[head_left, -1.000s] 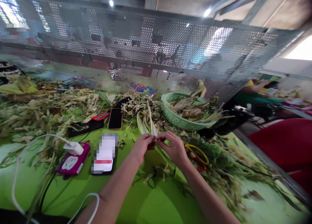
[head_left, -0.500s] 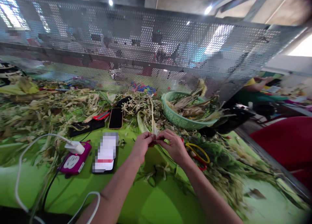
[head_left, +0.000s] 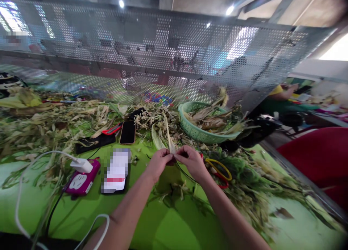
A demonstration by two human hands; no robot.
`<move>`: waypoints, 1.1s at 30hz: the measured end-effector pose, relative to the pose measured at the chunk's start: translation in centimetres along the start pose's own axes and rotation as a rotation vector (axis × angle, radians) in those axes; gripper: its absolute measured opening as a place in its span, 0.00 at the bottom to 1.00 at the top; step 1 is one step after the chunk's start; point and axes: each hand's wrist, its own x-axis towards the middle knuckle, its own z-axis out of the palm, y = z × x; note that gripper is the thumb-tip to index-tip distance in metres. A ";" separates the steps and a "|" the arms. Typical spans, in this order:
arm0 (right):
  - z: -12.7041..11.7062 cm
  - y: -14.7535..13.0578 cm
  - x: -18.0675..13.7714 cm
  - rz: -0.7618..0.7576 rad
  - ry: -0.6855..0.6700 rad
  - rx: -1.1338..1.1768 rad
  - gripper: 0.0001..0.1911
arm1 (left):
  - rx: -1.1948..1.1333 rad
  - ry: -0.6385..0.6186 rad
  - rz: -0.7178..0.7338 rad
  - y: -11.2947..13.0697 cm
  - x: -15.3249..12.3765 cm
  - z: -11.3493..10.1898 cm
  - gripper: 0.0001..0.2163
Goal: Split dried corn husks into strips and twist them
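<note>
My left hand (head_left: 157, 163) and my right hand (head_left: 191, 161) meet over the green table (head_left: 168, 224), fingertips pinched together on the base of a pale dry leaf strip (head_left: 167, 132) that rises away from them. A thin dark cord (head_left: 182, 170) runs under my right hand. Loose leaf scraps (head_left: 174, 192) lie just below both hands. Scissors with yellow and red handles (head_left: 221, 170) rest to the right of my right hand.
A green basket (head_left: 201, 132) of husks stands behind the hands. Two phones (head_left: 127, 132) (head_left: 116, 170) and a purple power strip (head_left: 81, 179) with a white charger lie at left. Dry leaves cover the table's back; a perforated metal screen (head_left: 163, 54) rises behind. Another person sits at far right.
Both hands have stayed pinched on the leaf strip, shifting only slightly up and left in view.
</note>
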 end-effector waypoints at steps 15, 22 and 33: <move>-0.3 -0.5 -0.1 0.119 0.079 0.147 0.06 | 0.211 -0.105 0.103 -0.3 0.0 0.0 0.11; -0.9 -0.7 0.0 0.169 0.019 0.295 0.12 | 0.274 -0.122 0.147 -0.3 0.1 -0.3 0.11; -1.2 -0.4 0.2 -0.044 0.009 0.028 0.07 | 0.162 -0.043 0.112 0.4 0.1 0.0 0.09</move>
